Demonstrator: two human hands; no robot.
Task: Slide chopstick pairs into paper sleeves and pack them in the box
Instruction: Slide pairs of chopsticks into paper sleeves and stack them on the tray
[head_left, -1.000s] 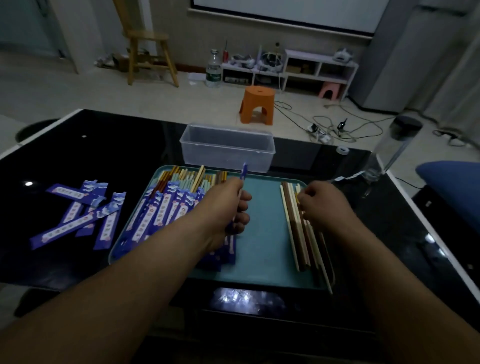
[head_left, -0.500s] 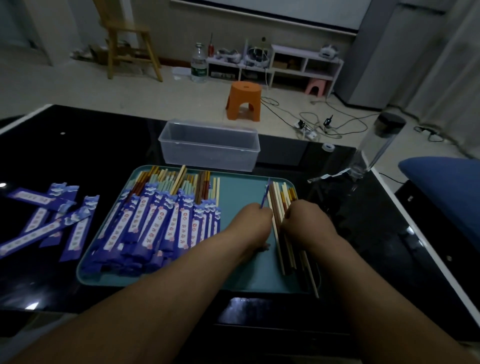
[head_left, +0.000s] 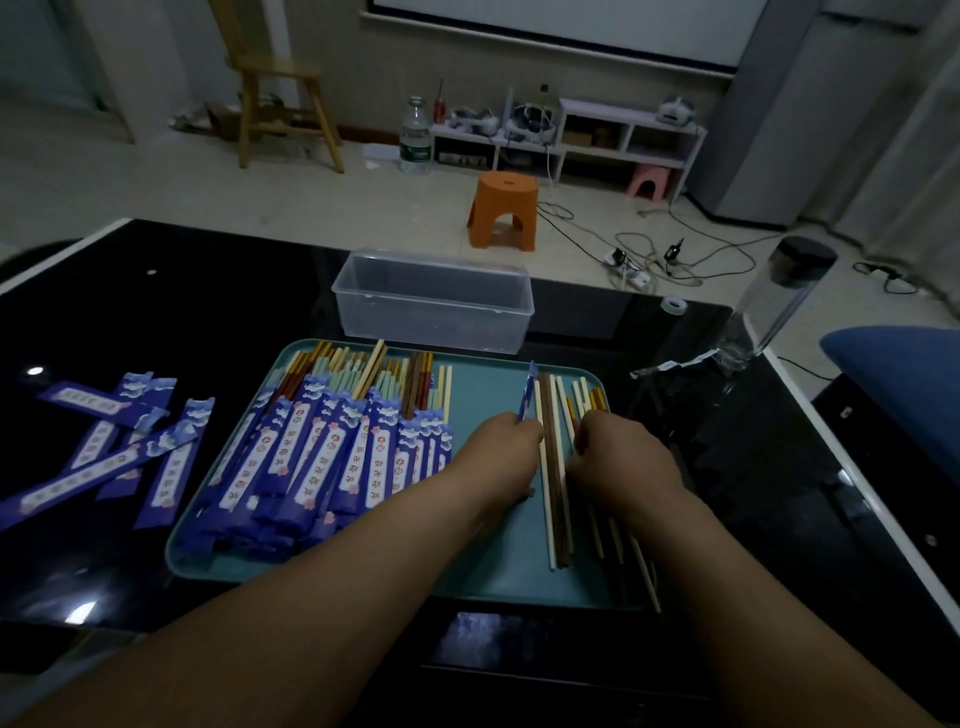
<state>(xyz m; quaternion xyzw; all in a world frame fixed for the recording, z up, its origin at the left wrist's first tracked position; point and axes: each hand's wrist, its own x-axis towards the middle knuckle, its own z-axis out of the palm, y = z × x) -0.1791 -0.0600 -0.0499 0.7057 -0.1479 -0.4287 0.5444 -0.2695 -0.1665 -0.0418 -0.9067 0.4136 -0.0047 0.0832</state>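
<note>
Head view: left hand (head_left: 506, 449) pinches a paper sleeve (head_left: 527, 392) while right hand (head_left: 623, 460) curls onto loose chopsticks (head_left: 551, 478), lying lengthwise between both hands on the tray (head_left: 483, 571), box (head_left: 431, 312) beyond.

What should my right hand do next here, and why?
Probably pinch one matching pair out of the loose chopsticks under your right hand and lift it toward the blue sleeve. Your left hand already holds that sleeve upright with no chopstick showing from it, and the right hand lies on the loose ones.
</note>
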